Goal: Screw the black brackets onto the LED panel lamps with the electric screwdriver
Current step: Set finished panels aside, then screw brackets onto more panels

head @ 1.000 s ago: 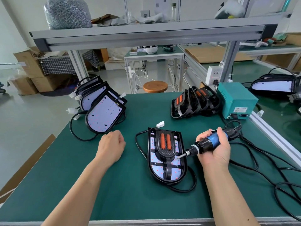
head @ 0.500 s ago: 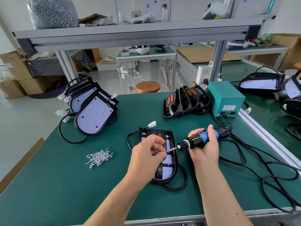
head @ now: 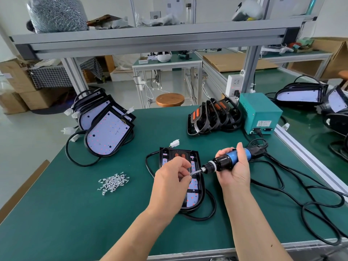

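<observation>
An LED panel lamp (head: 195, 187) lies flat on the green table with a black bracket (head: 180, 154) on top of it. My right hand (head: 234, 171) grips the blue and black electric screwdriver (head: 227, 161), held nearly level with its bit pointing left. My left hand (head: 172, 178) hovers over the lamp, its fingertips pinching a small screw at the bit's tip. That hand hides much of the bracket. A heap of loose silver screws (head: 114, 182) lies left of the lamp.
Bare LED panels (head: 108, 132) lean stacked at the back left. Loose black brackets (head: 212, 116) stand beside a teal power box (head: 260, 112) at the back right. Black cables (head: 293, 193) loop across the right side. More lamps (head: 301, 95) lie on the neighbouring table.
My left hand left the screw heap and came over the lamp to the screwdriver's bit. The right hand tilted the screwdriver more level. The view shifted slightly.
</observation>
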The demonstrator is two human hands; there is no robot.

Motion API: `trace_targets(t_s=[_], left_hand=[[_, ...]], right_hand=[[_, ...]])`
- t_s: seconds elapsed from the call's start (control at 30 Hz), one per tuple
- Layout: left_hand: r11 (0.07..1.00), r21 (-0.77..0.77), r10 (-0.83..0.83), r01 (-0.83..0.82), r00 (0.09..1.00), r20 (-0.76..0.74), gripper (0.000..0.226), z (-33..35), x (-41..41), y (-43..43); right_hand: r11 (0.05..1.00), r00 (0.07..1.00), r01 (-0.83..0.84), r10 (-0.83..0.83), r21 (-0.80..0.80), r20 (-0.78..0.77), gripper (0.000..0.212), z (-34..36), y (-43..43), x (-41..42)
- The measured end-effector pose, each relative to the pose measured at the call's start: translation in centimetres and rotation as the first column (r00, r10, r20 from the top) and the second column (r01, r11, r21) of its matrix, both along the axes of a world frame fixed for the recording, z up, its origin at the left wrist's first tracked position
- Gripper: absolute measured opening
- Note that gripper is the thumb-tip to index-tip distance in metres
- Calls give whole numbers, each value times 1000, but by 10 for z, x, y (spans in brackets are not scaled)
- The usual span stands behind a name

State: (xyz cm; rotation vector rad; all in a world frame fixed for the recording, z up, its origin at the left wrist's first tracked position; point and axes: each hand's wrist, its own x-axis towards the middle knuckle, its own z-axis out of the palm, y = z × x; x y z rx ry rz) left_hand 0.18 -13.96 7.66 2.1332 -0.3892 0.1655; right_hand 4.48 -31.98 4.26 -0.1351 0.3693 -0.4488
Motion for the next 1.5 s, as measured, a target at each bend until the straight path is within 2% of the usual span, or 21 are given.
trace_targets(t_s=[0.1, 0.17, 0.3, 0.63, 0.87, 1.4, 1.5], left_hand=[[990, 139, 5, -28, 987, 159, 24, -5, -2, -3], [985, 170, 7, -41, 981, 194, 21, -6, -2, -5], [985, 166, 8, -39, 982, 186, 24, -7, -4, -8], [997, 41, 64, -71, 988, 137, 26, -3, -5, -5], [995, 68, 60, -73, 983, 174, 23, -4, -5, -6], [996, 38, 72, -78, 987, 145, 26, -8, -3, -6], [990, 115, 52, -83, 966, 251, 27, -9, -5, -8]], right_hand=[[1000, 1000, 8, -8, -15, -10, 21, 1, 1, 0], [1000, 1000, -4, 3, -29, -19, 20, 1, 2, -1], [999, 999, -9, 7, -42, -35, 21, 1, 5, -2], [998, 998, 37, -40, -57, -40, 21, 2, 1, -1], [998, 999, 36, -38, -55, -39, 20, 2, 1, -2], [997, 997, 16, -22, -78, -78, 22, 3, 3, -2], [996, 996, 6, -15, -94, -93, 23, 3, 3, -2]])
